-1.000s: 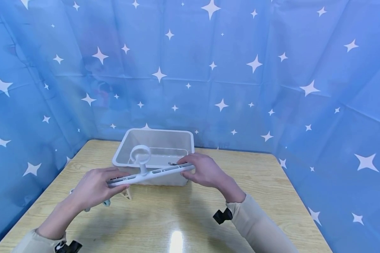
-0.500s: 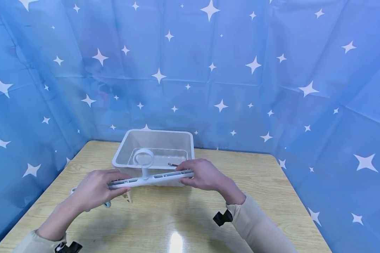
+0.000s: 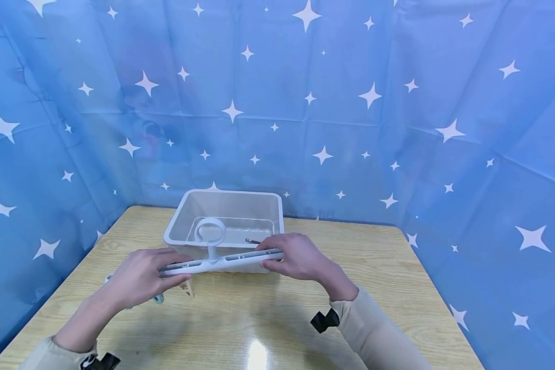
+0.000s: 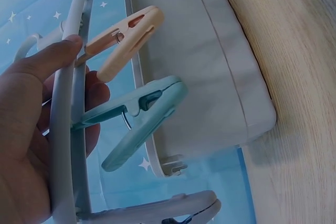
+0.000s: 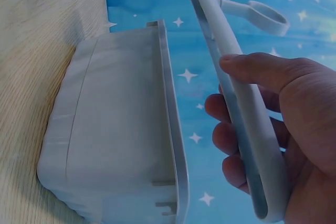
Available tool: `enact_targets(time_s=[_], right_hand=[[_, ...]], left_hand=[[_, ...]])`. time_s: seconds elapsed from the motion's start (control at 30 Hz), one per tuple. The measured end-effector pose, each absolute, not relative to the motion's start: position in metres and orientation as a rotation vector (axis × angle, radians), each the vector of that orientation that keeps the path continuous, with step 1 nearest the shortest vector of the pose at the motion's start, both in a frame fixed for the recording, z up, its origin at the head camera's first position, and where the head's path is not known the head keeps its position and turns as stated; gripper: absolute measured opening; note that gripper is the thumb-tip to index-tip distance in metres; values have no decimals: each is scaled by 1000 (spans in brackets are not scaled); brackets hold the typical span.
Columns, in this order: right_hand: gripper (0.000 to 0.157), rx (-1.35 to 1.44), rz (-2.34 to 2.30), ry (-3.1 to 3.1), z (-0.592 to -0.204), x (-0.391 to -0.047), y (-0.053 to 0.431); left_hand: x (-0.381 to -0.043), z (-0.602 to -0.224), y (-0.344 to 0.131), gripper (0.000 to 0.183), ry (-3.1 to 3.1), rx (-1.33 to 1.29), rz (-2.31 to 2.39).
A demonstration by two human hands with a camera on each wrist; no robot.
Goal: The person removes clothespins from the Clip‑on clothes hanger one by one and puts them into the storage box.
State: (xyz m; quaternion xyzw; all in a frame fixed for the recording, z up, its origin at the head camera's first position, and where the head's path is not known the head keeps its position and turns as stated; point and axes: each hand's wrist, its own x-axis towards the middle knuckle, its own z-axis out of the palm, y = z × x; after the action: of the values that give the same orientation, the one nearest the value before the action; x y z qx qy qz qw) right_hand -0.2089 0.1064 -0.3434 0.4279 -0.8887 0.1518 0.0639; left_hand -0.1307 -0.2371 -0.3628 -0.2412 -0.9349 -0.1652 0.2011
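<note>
Clip hanger (image 3: 222, 263): pale, slim bar, at 7 o'clock from centre of the head view; held up over the table between both hands, 3 o'clock end slightly higher.
Ring hook (image 3: 210, 221): at 12 o'clock on the bar, round loop.
Left hand (image 3: 141, 275): grasping hanger's 9 o'clock end, thumb on the near side, fingers round the far side.
Right hand (image 3: 298, 257): grasping hanger's 3 o'clock end, thumb and fingers either side of the bar.
Peach clip (image 4: 130, 46): hangs from the bar by the left thumb, at 11 o'clock in the left wrist view.
Teal clip (image 4: 147, 129): next along, near centre there.
Grey clip (image 4: 178, 205): at 6 o'clock there, partly cut off by the frame.
Plastic bin (image 3: 236, 203): light grey, upright on table, at 12 o'clock from hanger; bar near but apart from its rim.
Small dark item (image 3: 253, 241): at 4 o'clock in the bin opening, partly hidden by right hand; too small to identify.
Table (image 3: 374, 267): light wood grain, glare spot at 6 o'clock.
Sleeves (image 3: 379, 329): beige, both arms.
Backdrop (image 3: 277, 77): blue, white four-point stars, 9 round to 3 o'clock.
</note>
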Motion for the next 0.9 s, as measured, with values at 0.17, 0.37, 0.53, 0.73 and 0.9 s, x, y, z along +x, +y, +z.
enact_targets(time_s=[0.17,0.37,0.53,0.73,0.9], right_hand=[[27,1277,463,-2678,-344,-209,107],[27,1276,469,-2651,-343,-208,109],[28,1265,475,-2646,-343,-207,111],[30,1223,494,-2664,-343,-206,114],[31,1169,559,-2704,-344,-204,118]], left_hand=[[-131,-363,-236,28,-2605,-675,-438],[-131,-362,-237,34,-2556,-703,-418],[-132,-360,-236,36,-2456,-753,-399],[-135,-359,-235,33,-2366,-798,-409],[-134,-358,-233,33,-2318,-828,-443]])
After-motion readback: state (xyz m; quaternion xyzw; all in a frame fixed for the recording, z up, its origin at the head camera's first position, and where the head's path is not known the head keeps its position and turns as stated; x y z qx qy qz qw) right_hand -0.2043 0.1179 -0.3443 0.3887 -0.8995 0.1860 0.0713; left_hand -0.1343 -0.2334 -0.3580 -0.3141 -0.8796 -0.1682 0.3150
